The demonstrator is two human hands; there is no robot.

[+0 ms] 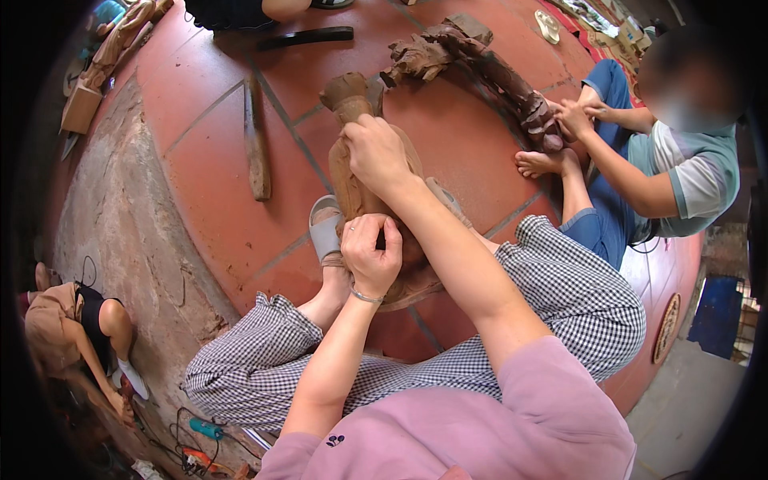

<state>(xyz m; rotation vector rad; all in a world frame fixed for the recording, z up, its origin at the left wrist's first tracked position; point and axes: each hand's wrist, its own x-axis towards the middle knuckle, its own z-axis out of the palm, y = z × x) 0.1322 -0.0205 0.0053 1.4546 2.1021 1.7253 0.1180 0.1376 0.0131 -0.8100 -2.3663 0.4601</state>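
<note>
A brown wooden carving [344, 192] stands between my legs on the tiled floor, its narrower knobbed end [346, 90] pointing away from me. My right hand [376, 156] is closed against its upper part, fingers curled down; what they grip, if anything, is hidden. Nearer to me, my left hand [372, 252] rests over the lower part of the carving, closed into a loose fist with the thumb against the fingers. I cannot make out anything inside it. A ring and a bracelet show on the left hand and wrist.
A wooden stick [256, 148] and a dark curved bar [306, 37] lie beyond my left foot. At right, a seated co-worker handles another rough carving [508, 84]. Another person [76, 328] crouches at lower left, near a teal power tool [206, 429] and cords.
</note>
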